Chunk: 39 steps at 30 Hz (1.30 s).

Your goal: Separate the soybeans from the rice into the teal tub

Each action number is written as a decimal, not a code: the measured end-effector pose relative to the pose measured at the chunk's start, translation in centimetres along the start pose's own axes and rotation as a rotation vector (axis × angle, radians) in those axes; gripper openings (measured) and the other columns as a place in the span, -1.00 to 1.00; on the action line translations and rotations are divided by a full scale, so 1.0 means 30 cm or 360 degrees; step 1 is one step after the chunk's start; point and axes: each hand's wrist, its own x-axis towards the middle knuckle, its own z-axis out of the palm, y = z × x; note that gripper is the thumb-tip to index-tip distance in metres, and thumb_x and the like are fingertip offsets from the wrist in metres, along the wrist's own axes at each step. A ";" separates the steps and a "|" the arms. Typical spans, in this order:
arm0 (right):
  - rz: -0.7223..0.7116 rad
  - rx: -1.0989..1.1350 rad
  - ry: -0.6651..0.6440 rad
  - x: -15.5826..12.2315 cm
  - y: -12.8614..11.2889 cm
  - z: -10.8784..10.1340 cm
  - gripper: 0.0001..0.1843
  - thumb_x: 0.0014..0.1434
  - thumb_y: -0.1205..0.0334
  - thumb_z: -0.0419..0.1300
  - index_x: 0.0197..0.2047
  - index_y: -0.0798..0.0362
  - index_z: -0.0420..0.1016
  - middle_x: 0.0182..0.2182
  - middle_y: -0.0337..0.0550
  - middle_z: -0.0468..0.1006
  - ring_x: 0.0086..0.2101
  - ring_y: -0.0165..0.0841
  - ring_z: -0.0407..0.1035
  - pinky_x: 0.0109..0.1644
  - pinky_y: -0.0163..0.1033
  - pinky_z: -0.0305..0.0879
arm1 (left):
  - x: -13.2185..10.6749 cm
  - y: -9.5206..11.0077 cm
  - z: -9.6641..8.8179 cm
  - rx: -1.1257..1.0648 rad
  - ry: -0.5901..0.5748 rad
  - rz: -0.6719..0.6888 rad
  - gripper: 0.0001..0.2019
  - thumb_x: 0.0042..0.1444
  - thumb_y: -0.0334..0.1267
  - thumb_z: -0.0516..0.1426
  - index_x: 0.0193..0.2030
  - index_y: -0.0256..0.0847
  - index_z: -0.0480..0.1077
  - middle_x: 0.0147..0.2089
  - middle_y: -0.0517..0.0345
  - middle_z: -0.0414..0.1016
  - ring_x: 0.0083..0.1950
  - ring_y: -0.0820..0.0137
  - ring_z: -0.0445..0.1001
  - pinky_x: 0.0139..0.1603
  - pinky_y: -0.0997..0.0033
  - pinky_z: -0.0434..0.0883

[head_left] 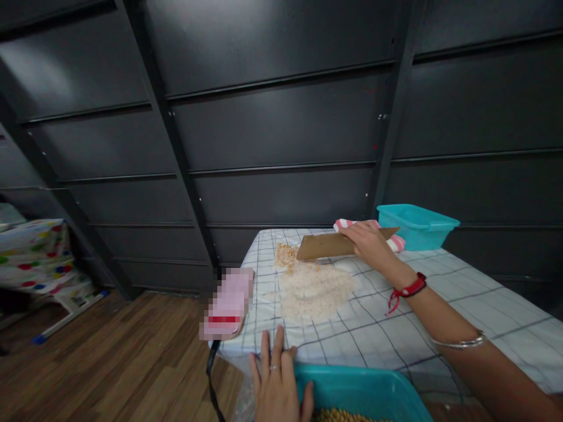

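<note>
My right hand (369,241) grips the top edge of a flat brown piece of cardboard (328,246), tilted over the far side of the table. Just in front of its lower edge lies a spread heap of white rice-like grains (316,290). Yellow-orange kernels (285,256), like corn, are scattered at the cardboard's left end. My left hand (277,381) rests at the left corner of the near teal tub (352,378), fingers stretched and apart, thumb over the tub's inner side. Small yellow-brown grains (345,415) fill the visible bottom of that tub.
A second teal tub (417,225) stands at the far right, beside a pink-and-white striped cloth (398,243). A pink, partly pixelated object (231,299) lies on the table's left edge, with a black strap (211,375) hanging down. The checked tablecloth (382,316) meets a dark panelled wall (285,129).
</note>
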 end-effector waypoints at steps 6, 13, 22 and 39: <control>-0.0017 0.0066 -0.0009 -0.037 0.012 0.030 -0.64 0.15 0.10 0.05 -0.02 0.08 0.27 -0.07 -0.08 0.33 -0.16 -0.31 0.30 -0.13 -0.06 0.29 | 0.014 0.052 -0.008 0.0144 -0.0068 -0.0007 -0.72 -0.09 -0.37 0.01 -0.19 -0.29 0.35 0.17 -0.24 0.21 0.19 -0.17 0.08 0.02 -0.34 0.15; -0.0066 0.0166 0.0022 -0.077 0.042 -0.012 -0.66 0.15 0.09 0.05 -0.05 0.09 0.29 -0.11 -0.10 0.36 -0.19 -0.34 0.31 -0.15 -0.08 0.30 | 0.032 0.107 -0.021 0.0254 -0.0196 -0.0056 -0.70 -0.10 -0.33 0.03 -0.18 -0.30 0.38 0.17 -0.20 0.21 0.19 -0.16 0.09 0.02 -0.29 0.17; -0.0008 0.0233 0.0208 -0.069 0.026 -0.046 -0.60 -0.05 0.59 -0.09 -0.19 0.13 0.37 -0.41 -0.10 0.45 -0.32 -0.32 0.28 -0.15 -0.12 0.12 | 0.047 0.140 -0.029 0.0315 -0.0236 -0.0062 -0.68 -0.10 -0.34 0.02 -0.16 -0.33 0.40 0.16 -0.22 0.20 0.18 -0.17 0.09 0.02 -0.29 0.17; -0.0048 0.0368 0.0241 -0.100 0.069 -0.153 -0.63 -0.01 0.56 -0.12 -0.25 0.04 0.36 -0.43 -0.20 0.46 -0.34 -0.38 0.27 -0.13 -0.19 0.05 | 0.059 0.178 -0.026 0.0404 -0.0330 -0.0113 -0.67 -0.09 -0.31 0.02 -0.14 -0.29 0.39 0.18 -0.13 0.19 0.19 -0.12 0.08 0.05 -0.26 0.17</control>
